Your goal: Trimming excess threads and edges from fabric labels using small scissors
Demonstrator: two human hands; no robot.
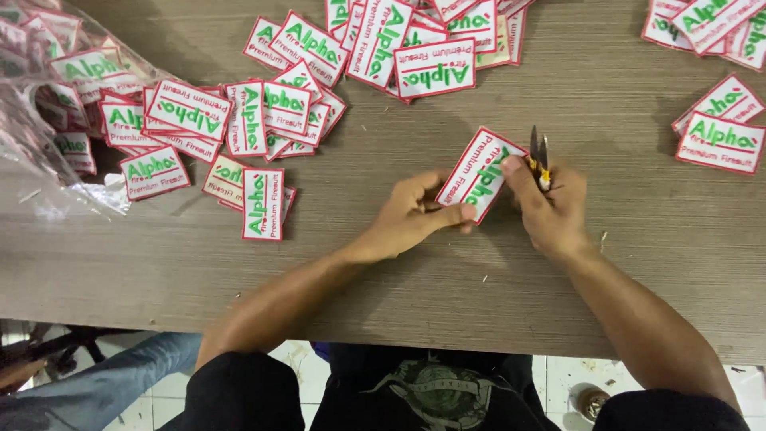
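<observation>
**Both hands on one patch at the middle of the table**

A white rectangular patch with a red border and green lettering is held tilted just above the table, roughly at its middle. The left hand grips the patch at its lower end, thumb lying across the face and the other fingers curled under it, closed on the cloth. The right hand touches the patch's right edge with its thumb while its fingers are closed around a small pair of thread snips; the dark blades point up and away from the person, just beside the patch's upper right corner. Whether the blades are touching the patch cannot be told.

Farther out, many like patches lie scattered on the wood-grain surface: a loose pile to the left, one single patch lying upright below it, another heap along the far edge, and a smaller group at the far right. A clear plastic bag holding more patches sits at the left edge. A few short thread scraps lie near the right wrist.
</observation>
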